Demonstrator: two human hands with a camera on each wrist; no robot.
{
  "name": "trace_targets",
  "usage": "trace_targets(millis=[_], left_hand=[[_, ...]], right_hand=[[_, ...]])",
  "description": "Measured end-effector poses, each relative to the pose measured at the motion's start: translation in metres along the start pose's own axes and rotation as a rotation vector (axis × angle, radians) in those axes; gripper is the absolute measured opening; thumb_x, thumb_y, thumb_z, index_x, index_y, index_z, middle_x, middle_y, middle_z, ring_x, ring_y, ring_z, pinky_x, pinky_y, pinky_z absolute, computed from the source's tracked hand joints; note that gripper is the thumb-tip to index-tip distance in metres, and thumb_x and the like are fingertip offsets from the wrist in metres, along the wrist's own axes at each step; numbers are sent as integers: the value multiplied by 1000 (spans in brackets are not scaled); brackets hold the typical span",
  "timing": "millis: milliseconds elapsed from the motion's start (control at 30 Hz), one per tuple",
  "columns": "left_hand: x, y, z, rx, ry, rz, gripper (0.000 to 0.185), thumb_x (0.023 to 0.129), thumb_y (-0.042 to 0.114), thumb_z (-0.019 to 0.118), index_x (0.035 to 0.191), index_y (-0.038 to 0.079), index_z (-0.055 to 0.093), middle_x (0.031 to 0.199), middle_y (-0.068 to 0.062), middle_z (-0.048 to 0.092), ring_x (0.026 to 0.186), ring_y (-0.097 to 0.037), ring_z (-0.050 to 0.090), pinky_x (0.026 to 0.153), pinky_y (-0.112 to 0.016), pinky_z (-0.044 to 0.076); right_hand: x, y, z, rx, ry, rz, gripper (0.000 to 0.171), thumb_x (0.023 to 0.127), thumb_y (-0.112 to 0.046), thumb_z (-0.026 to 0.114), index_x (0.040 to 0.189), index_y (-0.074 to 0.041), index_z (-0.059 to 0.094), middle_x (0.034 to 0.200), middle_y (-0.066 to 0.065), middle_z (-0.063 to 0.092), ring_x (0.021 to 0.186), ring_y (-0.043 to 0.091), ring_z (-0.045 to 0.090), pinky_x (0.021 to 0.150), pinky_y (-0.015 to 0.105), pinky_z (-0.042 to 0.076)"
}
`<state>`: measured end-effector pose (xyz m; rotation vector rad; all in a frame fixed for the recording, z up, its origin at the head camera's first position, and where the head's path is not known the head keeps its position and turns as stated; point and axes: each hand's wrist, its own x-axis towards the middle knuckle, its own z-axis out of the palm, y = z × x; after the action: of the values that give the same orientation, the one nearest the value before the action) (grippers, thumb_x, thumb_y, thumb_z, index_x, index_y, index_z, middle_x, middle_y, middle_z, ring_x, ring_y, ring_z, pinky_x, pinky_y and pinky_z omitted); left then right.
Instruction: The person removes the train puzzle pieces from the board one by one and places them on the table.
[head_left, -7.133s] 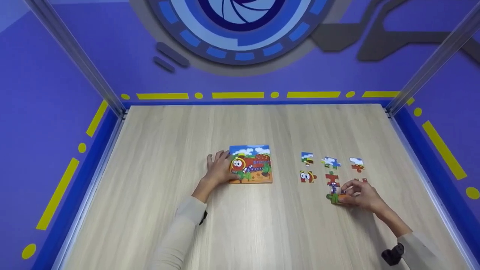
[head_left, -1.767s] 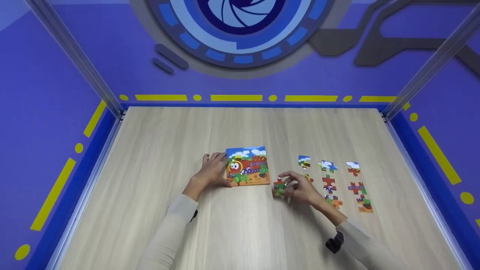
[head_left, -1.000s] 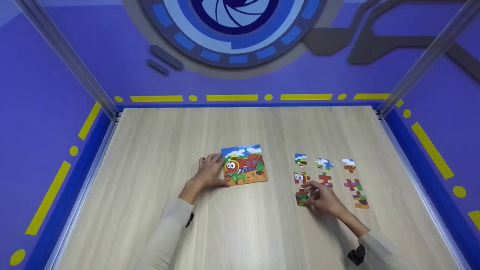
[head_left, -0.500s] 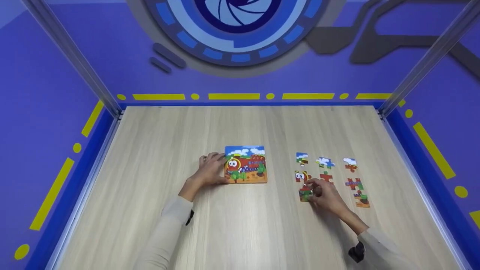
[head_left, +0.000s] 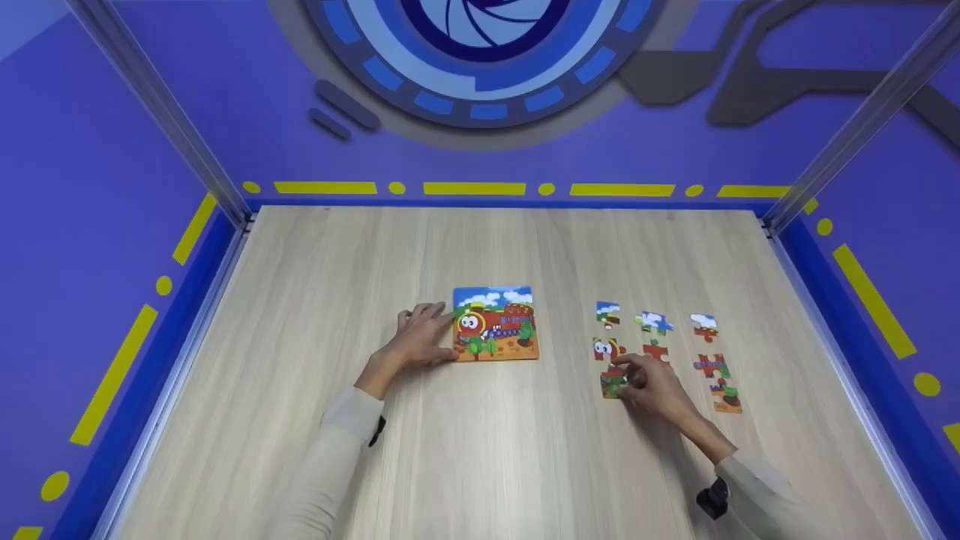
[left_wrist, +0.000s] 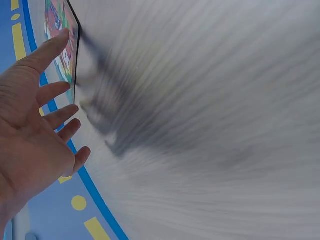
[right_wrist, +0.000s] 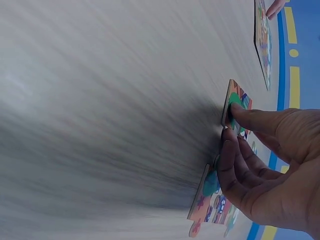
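Note:
A finished train picture board (head_left: 496,324) lies mid-table. My left hand (head_left: 429,334) rests flat against its left edge, and in the left wrist view the straight fingers of that hand (left_wrist: 64,87) touch the board's (left_wrist: 64,55) rim. To the right, loose puzzle pieces lie in rows, such as a face piece (head_left: 606,348) and a red piece (head_left: 656,350). My right hand (head_left: 628,379) is on the lower-left piece (head_left: 610,384), which lies flat on the table. In the right wrist view one fingertip presses that piece (right_wrist: 234,102) and another touches its near edge.
More pieces sit further right (head_left: 712,366) and behind (head_left: 652,322); another lies under my right palm (right_wrist: 209,200). The wooden table (head_left: 480,465) is framed by blue walls and metal posts (head_left: 165,120). The board (right_wrist: 263,40) shows far off in the right wrist view.
My right hand carried a piece from beside the board to the lower-left of the rows and set it flat there. In the last half second it barely moved. The left hand stayed put.

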<state>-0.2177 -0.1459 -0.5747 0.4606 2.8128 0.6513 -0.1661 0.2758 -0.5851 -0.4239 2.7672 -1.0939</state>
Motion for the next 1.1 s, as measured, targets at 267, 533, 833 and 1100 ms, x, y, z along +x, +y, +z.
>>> trace_targets(millis=[267,533,833,1100], left_hand=[[-9,-9,0,-39,37,-11,78,83,38,72,145,7,37,152,-18,29,139,-34,24,105,-55,19],[-16,-26,-11,-65,58,-40,82,85,34,70,149,7,28,154,-20,24,141,-35,21,106,-57,14],[-29,-47,-20,-30,74,-39,69,88,33,67,145,7,38,149,-21,34,136,-39,28,102,-60,17],[-46,-74,-30,-11,189,-9,69,87,28,68,142,1,39,144,-26,39,133,-44,30,99,-62,18]], right_hand=[[3,-3,1,-48,-20,19,40,77,-1,74,116,-4,65,95,11,65,81,18,60,66,25,47],[0,-4,0,-54,-3,39,36,79,-2,73,114,-4,66,97,13,62,83,21,59,69,28,47],[-3,-1,-12,-11,-4,17,33,81,-4,72,113,-2,65,98,13,67,79,16,60,63,22,46],[3,1,-40,-46,55,1,26,88,-6,66,112,0,65,97,15,66,76,22,62,59,24,46]])
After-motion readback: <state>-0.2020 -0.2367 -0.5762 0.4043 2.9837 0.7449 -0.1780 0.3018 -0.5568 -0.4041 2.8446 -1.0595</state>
